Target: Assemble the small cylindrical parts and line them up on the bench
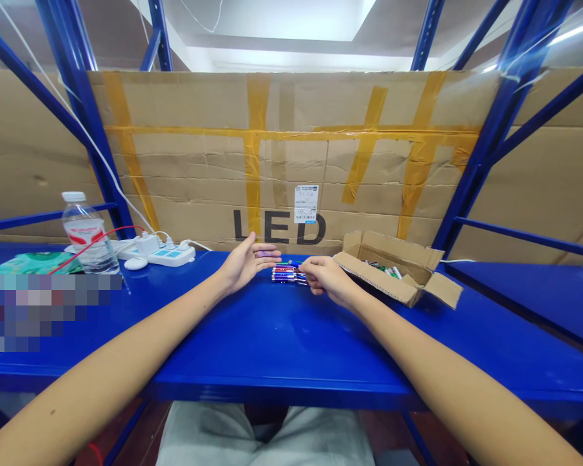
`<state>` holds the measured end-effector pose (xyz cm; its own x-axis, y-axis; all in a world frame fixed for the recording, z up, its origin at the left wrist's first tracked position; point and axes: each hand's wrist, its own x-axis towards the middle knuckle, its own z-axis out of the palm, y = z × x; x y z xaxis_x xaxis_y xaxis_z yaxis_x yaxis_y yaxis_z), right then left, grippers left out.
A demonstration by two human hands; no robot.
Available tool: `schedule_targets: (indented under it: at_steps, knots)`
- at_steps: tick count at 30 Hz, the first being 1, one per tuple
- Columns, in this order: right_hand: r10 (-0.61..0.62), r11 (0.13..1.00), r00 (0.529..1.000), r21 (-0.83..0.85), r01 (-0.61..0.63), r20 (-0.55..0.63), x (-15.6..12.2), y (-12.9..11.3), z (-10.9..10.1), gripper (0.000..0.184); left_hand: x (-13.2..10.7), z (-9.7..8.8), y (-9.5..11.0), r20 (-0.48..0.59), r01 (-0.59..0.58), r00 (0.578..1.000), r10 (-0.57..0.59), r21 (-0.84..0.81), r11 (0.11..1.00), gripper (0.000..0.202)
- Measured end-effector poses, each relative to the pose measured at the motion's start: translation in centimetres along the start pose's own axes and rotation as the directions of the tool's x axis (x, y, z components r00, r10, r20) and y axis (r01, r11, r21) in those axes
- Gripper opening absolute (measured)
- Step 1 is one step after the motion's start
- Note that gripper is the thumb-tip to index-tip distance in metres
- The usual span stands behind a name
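A small stack of slim shiny tubes (284, 275), red, blue and purple with silvery ends, lies on the blue table between my hands. My left hand (252, 261) is just left of the stack, palm turned inward and fingers stretched out, holding nothing. At the stack's right end is my right hand (326, 277), its fingers curled and pressed together. Whatever is in that grip is hidden by the fingers, and I cannot tell if they touch the stack. To the right stands an open cardboard box (376, 278) with several small silvery and dark pieces inside.
At the left stand a water bottle (88, 236) and a white power strip (172, 254) with plugs and cables. A green packet (34, 262) lies beside the bottle. A large taped cardboard panel (199, 175) closes off the back, between blue rack posts (490, 149).
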<state>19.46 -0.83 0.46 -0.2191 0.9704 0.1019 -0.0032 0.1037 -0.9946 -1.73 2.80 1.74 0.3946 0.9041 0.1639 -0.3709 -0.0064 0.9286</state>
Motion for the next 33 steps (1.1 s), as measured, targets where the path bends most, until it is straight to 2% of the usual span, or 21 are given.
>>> schedule_targets:
  at_steps: [16, 33]
  knots:
    - [-0.062, 0.981, 0.998, -0.185, 0.057, -0.021, -0.02, 0.04, -0.05, 0.022, 0.32, -0.4, -0.42, 0.036, -0.004, 0.999, 0.002, 0.039, 0.999, 0.061]
    - [-0.101, 0.955, 0.995, -0.282, 0.091, -0.022, 0.26, 0.3, -0.14, 0.018, 0.11, -0.13, -0.35, 0.033, 0.007, 0.999, -0.008, 0.025, 1.0, 0.059]
